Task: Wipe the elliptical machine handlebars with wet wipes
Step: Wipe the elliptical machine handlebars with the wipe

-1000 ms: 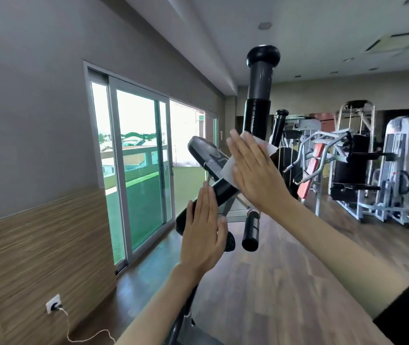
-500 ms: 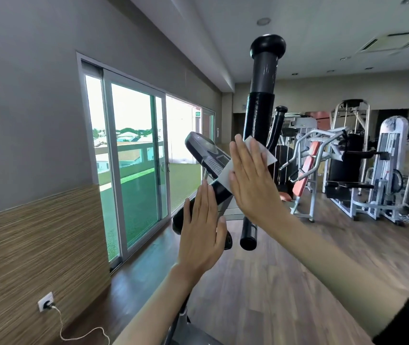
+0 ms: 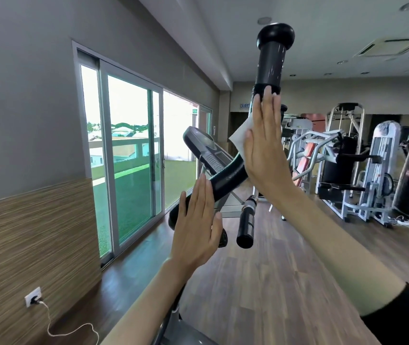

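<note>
Well, low on the left wall a plugged socket trails its cord, and past it stands the sliding glass door. Next comes the left hand, flat, fingers straight and together, laid against the lower bend of the black handlebar. Behind it tilts the console. Higher up, the right hand, likewise flat, presses a white wet wipe onto the bar's upright stretch, just below the top grip. Weight machines stand farther right.
</note>
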A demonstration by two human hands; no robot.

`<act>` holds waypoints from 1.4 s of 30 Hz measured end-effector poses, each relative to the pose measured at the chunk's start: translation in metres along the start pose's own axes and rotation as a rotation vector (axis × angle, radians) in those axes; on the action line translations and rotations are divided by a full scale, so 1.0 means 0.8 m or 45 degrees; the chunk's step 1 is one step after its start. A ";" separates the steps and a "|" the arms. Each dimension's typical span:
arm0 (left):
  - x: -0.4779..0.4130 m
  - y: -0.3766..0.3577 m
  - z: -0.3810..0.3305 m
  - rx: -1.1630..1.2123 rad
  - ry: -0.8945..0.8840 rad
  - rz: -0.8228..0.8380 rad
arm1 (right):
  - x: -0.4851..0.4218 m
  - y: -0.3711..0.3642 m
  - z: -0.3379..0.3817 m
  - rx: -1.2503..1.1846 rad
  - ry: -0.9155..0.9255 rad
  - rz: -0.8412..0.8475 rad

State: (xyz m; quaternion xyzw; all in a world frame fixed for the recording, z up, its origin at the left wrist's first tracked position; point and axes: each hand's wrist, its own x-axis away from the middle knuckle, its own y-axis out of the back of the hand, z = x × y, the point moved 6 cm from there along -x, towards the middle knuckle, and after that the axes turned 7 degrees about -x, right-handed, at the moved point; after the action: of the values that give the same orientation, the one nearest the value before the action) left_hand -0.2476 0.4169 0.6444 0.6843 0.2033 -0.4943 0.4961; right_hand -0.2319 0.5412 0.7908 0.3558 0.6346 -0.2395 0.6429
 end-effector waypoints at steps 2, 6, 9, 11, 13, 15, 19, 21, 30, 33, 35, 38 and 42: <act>0.000 0.001 0.003 -0.001 -0.006 0.019 | 0.021 -0.006 0.011 0.115 0.003 -0.033; 0.003 0.001 0.015 0.038 -0.015 0.020 | 0.091 -0.051 0.035 0.687 0.174 0.164; 0.005 -0.001 0.023 0.063 -0.040 0.033 | 0.112 -0.066 0.046 0.867 0.322 0.183; 0.007 -0.003 0.030 0.085 -0.049 0.036 | 0.103 -0.061 0.041 0.941 0.384 0.211; 0.009 -0.003 0.037 0.105 -0.068 0.038 | 0.085 -0.046 0.032 0.870 0.369 0.220; 0.012 -0.004 0.045 0.128 -0.077 0.042 | 0.060 -0.031 0.021 0.748 0.280 0.210; 0.021 -0.008 0.059 0.164 -0.060 0.085 | 0.034 -0.020 0.015 0.621 0.149 0.156; 0.025 -0.013 0.066 0.171 -0.045 0.101 | 0.038 -0.023 0.018 0.590 0.084 0.098; 0.036 -0.025 0.081 0.246 -0.017 0.121 | 0.082 -0.063 0.043 0.763 -0.066 -0.004; 0.037 -0.028 0.084 0.269 -0.017 0.129 | 0.100 -0.086 0.055 0.847 0.013 0.098; 0.037 -0.029 0.086 0.289 -0.008 0.131 | 0.108 -0.093 0.061 0.864 0.151 0.206; 0.040 -0.031 0.091 0.286 0.010 0.128 | 0.104 -0.077 0.055 0.819 0.318 0.300; 0.049 -0.034 0.103 0.268 0.019 0.127 | 0.085 -0.050 0.039 0.752 0.194 0.141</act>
State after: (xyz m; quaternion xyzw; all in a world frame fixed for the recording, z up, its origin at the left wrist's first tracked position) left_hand -0.2905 0.3473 0.5954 0.7456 0.1196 -0.4823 0.4440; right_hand -0.2367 0.5023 0.7155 0.5781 0.5636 -0.3506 0.4746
